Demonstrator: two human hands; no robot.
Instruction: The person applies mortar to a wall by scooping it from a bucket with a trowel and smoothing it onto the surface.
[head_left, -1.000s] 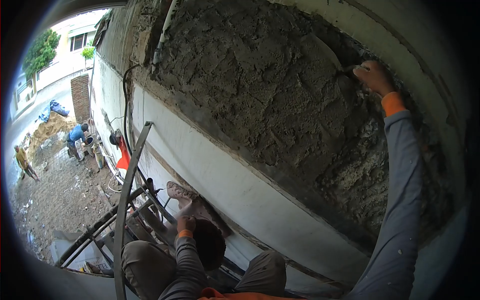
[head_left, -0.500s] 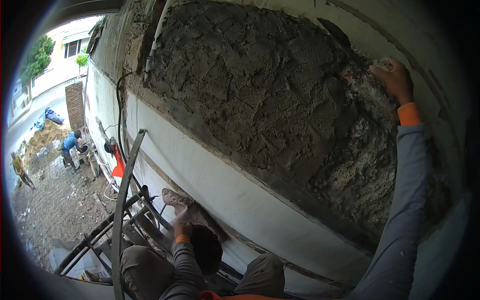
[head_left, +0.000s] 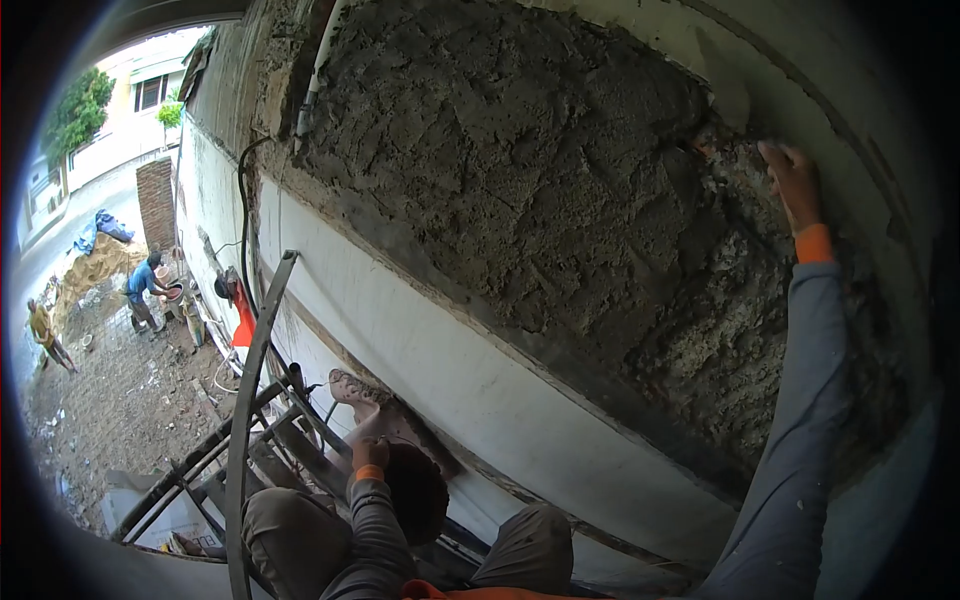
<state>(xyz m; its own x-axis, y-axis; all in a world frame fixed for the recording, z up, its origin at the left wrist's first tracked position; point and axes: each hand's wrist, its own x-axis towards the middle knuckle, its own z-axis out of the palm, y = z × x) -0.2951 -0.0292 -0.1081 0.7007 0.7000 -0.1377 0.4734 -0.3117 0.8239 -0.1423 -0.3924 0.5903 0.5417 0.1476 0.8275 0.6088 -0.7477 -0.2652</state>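
My right hand (head_left: 793,185) is raised at the upper right, its fingers closed round the handle end of a trowel. The trowel's pale blade (head_left: 727,85) points up and left along the wall, by the edge of the wet grey mortar (head_left: 500,170). Below the blade is a rough, broken patch (head_left: 740,170) with a reddish spot. My left hand (head_left: 369,453) is low in the middle, closed at the rim of a dark round pan (head_left: 415,495) between my knees. What the pan holds is too dark to make out.
A curved metal bar (head_left: 258,370) and scaffold frame (head_left: 205,475) stand to my left. Far below, a person in blue (head_left: 143,290) bends over a bucket (head_left: 173,293), and another person (head_left: 46,332) stands near a sand heap (head_left: 95,272). A pipe (head_left: 314,75) runs up the wall.
My right hand has turned and lowered slightly; the trowel blade has swung right, from dark and slanted to pale and more upright. My left hand stays at the pan.
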